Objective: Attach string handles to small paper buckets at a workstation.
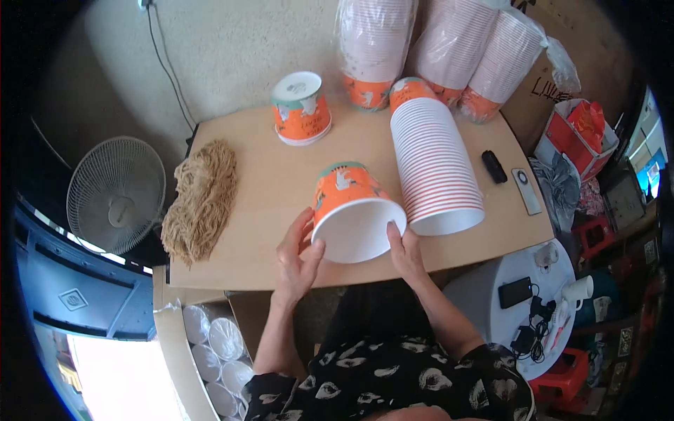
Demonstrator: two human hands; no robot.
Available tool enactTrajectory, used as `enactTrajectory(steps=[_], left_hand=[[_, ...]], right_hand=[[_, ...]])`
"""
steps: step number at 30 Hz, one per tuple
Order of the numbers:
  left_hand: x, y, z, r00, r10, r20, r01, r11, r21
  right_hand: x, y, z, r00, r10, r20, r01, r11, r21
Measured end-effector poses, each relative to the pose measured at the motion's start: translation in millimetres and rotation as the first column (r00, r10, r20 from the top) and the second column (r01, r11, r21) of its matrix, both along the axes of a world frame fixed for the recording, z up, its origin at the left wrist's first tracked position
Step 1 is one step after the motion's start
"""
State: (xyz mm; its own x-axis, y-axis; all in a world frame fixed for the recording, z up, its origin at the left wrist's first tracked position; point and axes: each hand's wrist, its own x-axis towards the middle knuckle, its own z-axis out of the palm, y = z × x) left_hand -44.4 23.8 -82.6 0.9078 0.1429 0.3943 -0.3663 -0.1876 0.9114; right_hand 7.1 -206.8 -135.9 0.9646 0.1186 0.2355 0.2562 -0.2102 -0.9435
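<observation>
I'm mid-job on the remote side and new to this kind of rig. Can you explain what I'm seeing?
There's no machine here: a person works bare-handed. The single picture comes from a fisheye camera worn on their head, looking down, so straight edges bend. The left hand and right hand hold, with their fingers, an orange printed paper tub, its open mouth toward the wearer. On the wooden table are an upside-down matching tub, a nested tub stack lying down, a tan yarn bundle and, at the back, plastic-wrapped tub stacks.
</observation>
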Motion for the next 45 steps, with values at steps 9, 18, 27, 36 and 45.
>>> enactTrajectory(steps=[9, 18, 27, 36, 45], left_hand=[[179.9, 0.3, 172.4, 0.943, -0.054, 0.328, -0.135, 0.839, 0.527], [392.5, -5.9, 329.7, 0.773, 0.052, 0.633, -0.546, 0.563, 0.62], [462.5, -84.9, 383.4, 0.947, -0.118, 0.298, -0.095, 0.785, 0.612], [528.9, 7.3, 424.4, 0.905, -0.42, -0.064, 0.404, 0.806, 0.431], [540.4, 1.0, 408.3, 0.364, -0.921, 0.139, -0.198, 0.07, 0.978]], right_hand=[[-3.3, -5.8, -18.4, 1.0, -0.002, 0.019, -0.002, 0.985, 0.173], [-6.3, -10.9, -13.2, 0.984, 0.066, 0.163, -0.069, 0.997, 0.018], [-1.0, -21.1, -19.5, 0.977, 0.201, -0.065, -0.198, 0.979, 0.053], [-1.7, -18.2, -20.2, 0.95, 0.311, -0.034, -0.305, 0.945, 0.122], [-2.2, -13.7, -22.5, 0.941, 0.339, 0.014, -0.339, 0.937, 0.082]])
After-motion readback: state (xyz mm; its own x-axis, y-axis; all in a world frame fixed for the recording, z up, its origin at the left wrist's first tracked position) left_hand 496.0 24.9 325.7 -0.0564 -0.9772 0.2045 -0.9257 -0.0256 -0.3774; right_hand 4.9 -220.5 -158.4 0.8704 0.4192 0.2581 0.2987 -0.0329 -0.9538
